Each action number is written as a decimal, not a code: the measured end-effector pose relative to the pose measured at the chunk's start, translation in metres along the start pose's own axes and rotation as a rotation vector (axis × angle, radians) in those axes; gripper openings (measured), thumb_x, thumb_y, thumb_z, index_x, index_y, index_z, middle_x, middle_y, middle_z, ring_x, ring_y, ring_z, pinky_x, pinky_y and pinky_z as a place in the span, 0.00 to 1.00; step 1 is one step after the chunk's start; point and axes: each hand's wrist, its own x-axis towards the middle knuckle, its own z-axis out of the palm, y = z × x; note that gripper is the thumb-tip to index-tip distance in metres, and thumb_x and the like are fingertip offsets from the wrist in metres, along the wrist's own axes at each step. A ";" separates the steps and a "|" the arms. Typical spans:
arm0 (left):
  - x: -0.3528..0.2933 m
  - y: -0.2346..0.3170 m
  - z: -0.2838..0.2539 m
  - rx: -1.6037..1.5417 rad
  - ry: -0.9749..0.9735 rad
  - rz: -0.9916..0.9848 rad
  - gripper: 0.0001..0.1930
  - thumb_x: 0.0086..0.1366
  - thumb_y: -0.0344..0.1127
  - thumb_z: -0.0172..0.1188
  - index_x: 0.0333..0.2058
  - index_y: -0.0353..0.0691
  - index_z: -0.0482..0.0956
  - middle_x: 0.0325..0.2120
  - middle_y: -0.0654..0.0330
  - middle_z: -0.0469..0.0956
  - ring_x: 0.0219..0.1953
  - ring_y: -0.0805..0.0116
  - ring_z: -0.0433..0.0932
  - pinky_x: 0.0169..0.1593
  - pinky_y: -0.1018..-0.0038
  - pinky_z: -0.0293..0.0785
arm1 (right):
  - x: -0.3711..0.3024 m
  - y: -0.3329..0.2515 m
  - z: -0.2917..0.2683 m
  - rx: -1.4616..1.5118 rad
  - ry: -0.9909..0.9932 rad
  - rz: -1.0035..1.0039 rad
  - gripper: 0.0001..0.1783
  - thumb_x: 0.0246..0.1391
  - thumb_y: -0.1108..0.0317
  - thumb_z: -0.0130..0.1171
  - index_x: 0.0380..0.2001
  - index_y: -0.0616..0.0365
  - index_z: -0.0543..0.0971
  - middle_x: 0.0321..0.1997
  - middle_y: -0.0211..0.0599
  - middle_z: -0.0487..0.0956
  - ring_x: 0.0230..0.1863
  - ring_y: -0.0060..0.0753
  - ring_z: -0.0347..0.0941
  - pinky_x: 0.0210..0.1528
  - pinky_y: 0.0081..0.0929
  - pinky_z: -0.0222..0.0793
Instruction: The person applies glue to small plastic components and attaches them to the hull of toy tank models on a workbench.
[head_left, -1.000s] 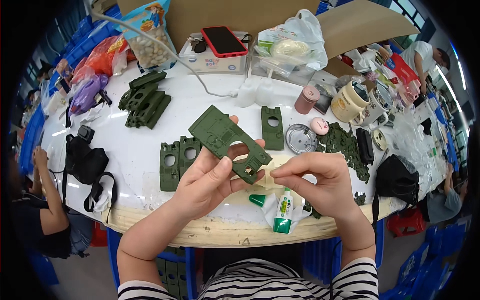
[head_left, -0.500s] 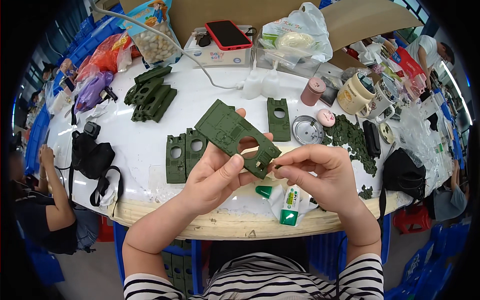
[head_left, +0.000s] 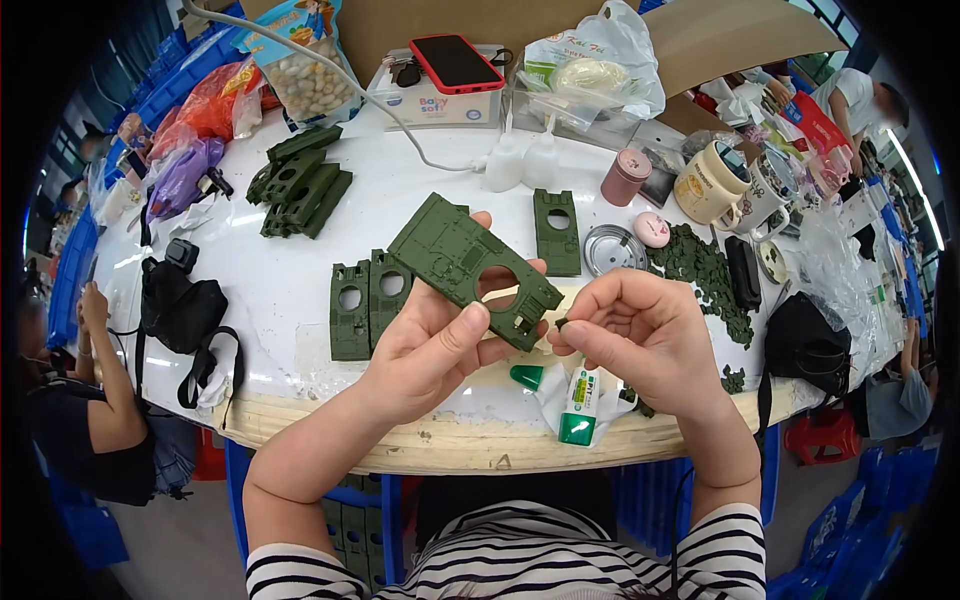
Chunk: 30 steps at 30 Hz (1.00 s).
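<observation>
A green plastic model tank hull (head_left: 440, 248) with a round hole lies tilted in my left hand (head_left: 425, 350), thumb pressed on its near edge. Just right of the hull's narrow end, my right hand (head_left: 640, 335) pinches a tiny dark green plastic part (head_left: 562, 324) between thumb and fingertips. A small gap separates that part from the hull. Below the hands lie a glue bottle (head_left: 580, 405) with a green end and its green cap (head_left: 526, 376). Two more hulls (head_left: 350, 315) rest left of my left hand; another hull (head_left: 557, 235) sits beyond my hands.
A stack of green hulls (head_left: 300, 185) stands at the far left. Many small green parts (head_left: 705, 275) are spread at the right, near a round metal tin (head_left: 612, 250) and mugs (head_left: 712, 185). White squeeze bottles (head_left: 505, 160) stand at the back. A black pouch (head_left: 182, 305) lies left.
My right hand has drawn slightly away from the hull's end, with the tiny part still in its fingers. The left hand holds the hull almost unmoved.
</observation>
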 end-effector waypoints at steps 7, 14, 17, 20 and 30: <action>-0.001 0.000 0.003 0.035 -0.010 -0.018 0.34 0.70 0.36 0.43 0.67 0.53 0.32 0.62 0.48 0.53 0.63 0.55 0.59 0.61 0.56 0.62 | 0.004 -0.001 0.000 -0.345 0.035 -0.317 0.03 0.46 0.75 0.63 0.26 0.60 0.79 0.38 0.35 0.71 0.39 0.23 0.72 0.39 0.19 0.68; -0.002 -0.003 0.004 0.047 -0.029 -0.030 0.35 0.70 0.36 0.45 0.67 0.52 0.32 0.62 0.50 0.54 0.63 0.55 0.59 0.61 0.56 0.62 | 0.005 0.007 0.003 -0.451 0.050 -0.382 0.05 0.39 0.74 0.65 0.23 0.57 0.79 0.40 0.34 0.72 0.42 0.33 0.67 0.47 0.28 0.62; -0.002 -0.003 0.005 0.061 -0.031 -0.036 0.35 0.70 0.36 0.45 0.66 0.52 0.32 0.62 0.51 0.54 0.63 0.55 0.59 0.61 0.56 0.62 | 0.004 0.006 0.003 -0.446 0.038 -0.343 0.05 0.38 0.73 0.65 0.22 0.57 0.79 0.40 0.33 0.72 0.44 0.33 0.66 0.47 0.28 0.62; -0.002 -0.003 0.006 0.108 -0.021 -0.050 0.35 0.69 0.37 0.45 0.67 0.51 0.33 0.61 0.51 0.55 0.63 0.56 0.60 0.60 0.56 0.64 | 0.004 0.008 0.002 -0.429 0.019 -0.309 0.04 0.39 0.72 0.65 0.21 0.56 0.79 0.40 0.33 0.71 0.44 0.33 0.66 0.48 0.28 0.62; -0.002 -0.005 0.008 0.202 0.005 -0.060 0.35 0.69 0.40 0.45 0.67 0.49 0.34 0.60 0.49 0.57 0.61 0.56 0.63 0.57 0.58 0.69 | 0.002 0.006 0.001 -0.441 0.014 -0.267 0.04 0.38 0.71 0.65 0.20 0.56 0.78 0.38 0.32 0.70 0.44 0.32 0.66 0.48 0.29 0.62</action>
